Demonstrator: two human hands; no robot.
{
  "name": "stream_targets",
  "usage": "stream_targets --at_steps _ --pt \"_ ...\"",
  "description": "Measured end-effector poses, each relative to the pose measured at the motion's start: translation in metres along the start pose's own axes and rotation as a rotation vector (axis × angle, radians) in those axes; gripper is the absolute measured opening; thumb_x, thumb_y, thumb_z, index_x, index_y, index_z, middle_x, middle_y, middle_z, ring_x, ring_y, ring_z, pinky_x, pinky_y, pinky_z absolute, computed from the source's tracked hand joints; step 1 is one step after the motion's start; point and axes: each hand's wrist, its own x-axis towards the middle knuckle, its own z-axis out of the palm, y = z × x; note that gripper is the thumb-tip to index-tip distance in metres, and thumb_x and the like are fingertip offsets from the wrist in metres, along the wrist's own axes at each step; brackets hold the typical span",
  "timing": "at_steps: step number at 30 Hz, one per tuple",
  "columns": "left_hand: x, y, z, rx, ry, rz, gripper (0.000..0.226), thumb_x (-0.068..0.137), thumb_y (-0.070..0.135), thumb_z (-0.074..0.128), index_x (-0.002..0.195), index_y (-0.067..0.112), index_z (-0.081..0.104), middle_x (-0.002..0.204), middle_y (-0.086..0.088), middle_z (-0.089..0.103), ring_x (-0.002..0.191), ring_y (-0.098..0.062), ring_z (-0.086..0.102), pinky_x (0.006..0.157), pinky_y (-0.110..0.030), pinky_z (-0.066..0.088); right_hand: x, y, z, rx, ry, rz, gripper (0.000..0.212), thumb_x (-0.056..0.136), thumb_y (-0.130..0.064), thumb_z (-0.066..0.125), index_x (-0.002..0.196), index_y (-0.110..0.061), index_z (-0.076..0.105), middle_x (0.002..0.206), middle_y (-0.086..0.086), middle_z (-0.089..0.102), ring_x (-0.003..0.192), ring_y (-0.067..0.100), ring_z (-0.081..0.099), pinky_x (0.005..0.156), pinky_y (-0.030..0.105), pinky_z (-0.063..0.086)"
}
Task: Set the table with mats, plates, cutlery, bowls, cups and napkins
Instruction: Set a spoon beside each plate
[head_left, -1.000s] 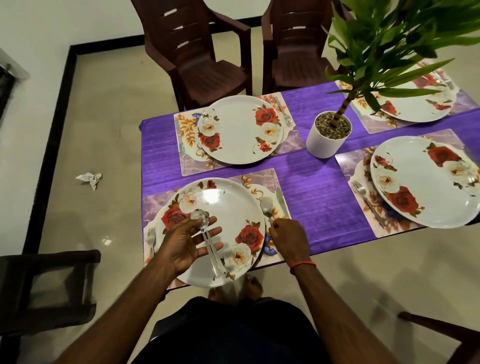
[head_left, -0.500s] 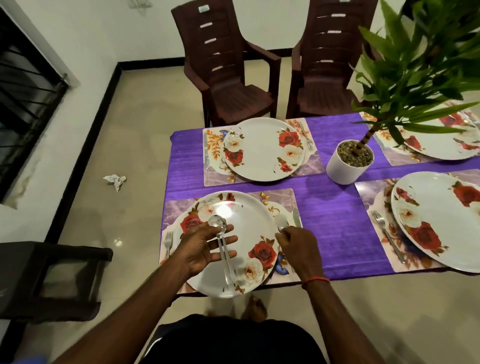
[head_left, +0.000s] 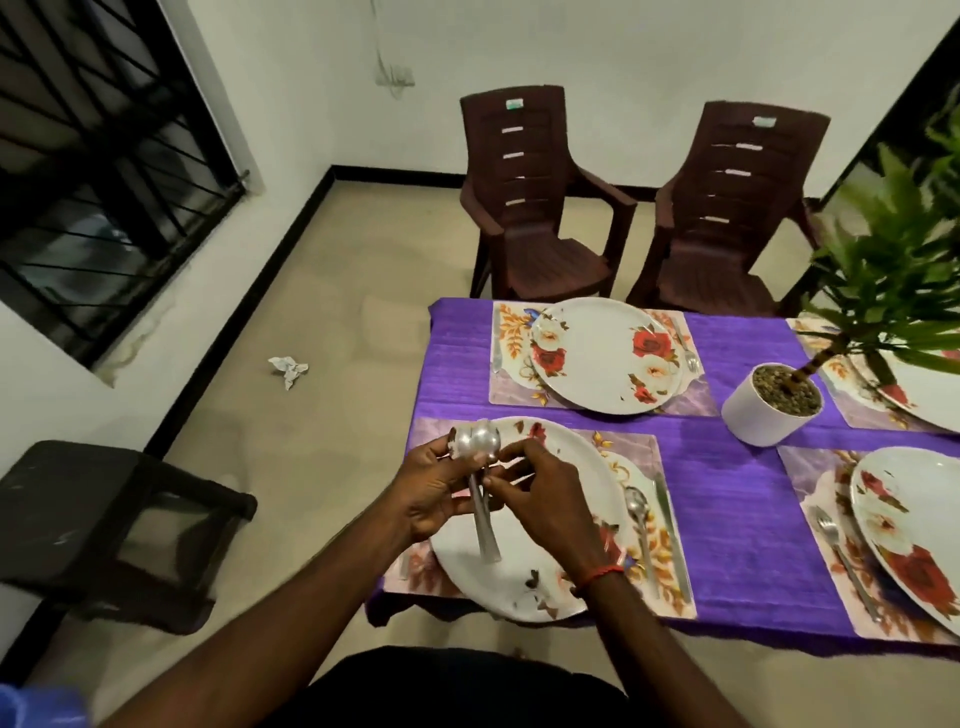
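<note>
Over the near floral plate (head_left: 524, 587), my left hand (head_left: 426, 493) holds a small bunch of metal spoons (head_left: 480, 467), bowls up and handles hanging down. My right hand (head_left: 545, 499) has come to the same bunch and pinches the spoon necks with its fingertips. The plate lies on a floral mat (head_left: 634, 457) on the purple tablecloth (head_left: 727, 493). To the right of that plate a spoon (head_left: 638, 512) and a knife (head_left: 670, 530) rest on the mat. A second set place with plate (head_left: 602, 353) is across the table.
A white pot with a green plant (head_left: 769, 405) stands mid-table. More plates lie at right, one with a fork (head_left: 841, 556) beside it. Two brown chairs (head_left: 540, 208) stand beyond the table, a dark stool (head_left: 104, 519) at left, crumpled paper (head_left: 288, 366) on the floor.
My right hand left the spoon beside the plate and moved left to the spoons in my left hand. The view tilted up and shifted left.
</note>
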Motion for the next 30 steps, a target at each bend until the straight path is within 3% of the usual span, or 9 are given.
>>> stream_targets --at_steps 3,7,13,15,17,19,23,30 --pt "-0.015 0.007 -0.032 -0.038 0.023 0.017 0.032 0.086 -0.001 0.072 0.118 0.0 0.068 0.097 -0.023 0.073 0.089 -0.034 0.073 0.072 -0.057 0.061 -0.005 -0.017 0.034 -0.038 -0.02 0.0 0.025 0.086 -0.026 0.077 0.103 -0.032 0.059 0.075 -0.007 0.073 0.07 0.002 0.07 0.07 0.024 0.057" --pt "-0.039 0.015 -0.084 -0.069 0.073 0.023 0.037 0.079 0.004 0.076 0.115 0.002 0.07 0.104 -0.023 0.071 0.095 -0.036 0.07 0.072 -0.055 0.06 -0.014 -0.051 0.085 0.079 -0.018 0.035 0.025 0.086 -0.017 0.077 0.105 -0.025 0.062 0.075 -0.007 0.072 0.069 0.0 0.07 0.063 0.014 0.053" --pt "-0.076 0.026 -0.168 -0.136 0.141 0.03 0.034 0.084 0.005 0.074 0.118 0.003 0.069 0.111 -0.022 0.072 0.1 -0.035 0.07 0.071 -0.05 0.061 -0.023 -0.091 0.176 0.216 -0.104 0.083 0.035 0.085 -0.012 0.077 0.111 -0.025 0.057 0.079 -0.008 0.073 0.077 0.003 0.071 0.068 0.02 0.057" --pt "-0.087 0.028 -0.199 -0.159 0.178 0.032 0.037 0.082 0.006 0.076 0.118 0.002 0.07 0.111 -0.024 0.071 0.102 -0.039 0.066 0.072 -0.053 0.06 -0.023 -0.102 0.207 0.247 -0.125 0.111 0.036 0.085 -0.008 0.077 0.11 -0.023 0.057 0.077 -0.001 0.074 0.076 0.009 0.073 0.071 0.03 0.061" --pt "-0.098 0.032 -0.226 -0.173 0.203 0.034 0.033 0.087 0.004 0.073 0.12 0.001 0.068 0.111 -0.023 0.071 0.102 -0.039 0.066 0.074 -0.057 0.06 -0.025 -0.113 0.234 0.286 -0.138 0.121 0.033 0.084 -0.008 0.077 0.108 -0.024 0.059 0.077 0.004 0.075 0.075 0.016 0.074 0.067 0.035 0.06" --pt "-0.108 0.037 -0.249 -0.181 0.24 0.035 0.03 0.092 0.004 0.068 0.122 0.0 0.066 0.114 -0.021 0.073 0.102 -0.039 0.07 0.077 -0.061 0.059 -0.026 -0.123 0.256 0.328 -0.143 0.141 0.028 0.086 -0.009 0.076 0.105 -0.024 0.062 0.079 0.003 0.076 0.075 0.018 0.074 0.06 0.03 0.056" --pt "-0.121 0.049 -0.288 -0.2 0.304 0.031 0.031 0.094 0.006 0.067 0.124 0.001 0.063 0.116 -0.02 0.073 0.103 -0.041 0.072 0.081 -0.064 0.058 -0.026 -0.146 0.283 0.387 -0.194 0.199 0.018 0.091 -0.012 0.072 0.103 -0.024 0.067 0.087 0.001 0.076 0.079 0.014 0.073 0.059 0.023 0.055" --pt "-0.104 0.078 -0.325 -0.33 0.324 0.017 0.028 0.102 0.013 0.055 0.125 -0.001 0.062 0.115 -0.021 0.073 0.103 -0.043 0.072 0.078 -0.061 0.06 0.011 -0.164 0.308 0.417 -0.24 0.258 0.017 0.093 -0.01 0.069 0.107 -0.02 0.07 0.09 0.006 0.075 0.082 0.019 0.072 0.07 0.032 0.061"
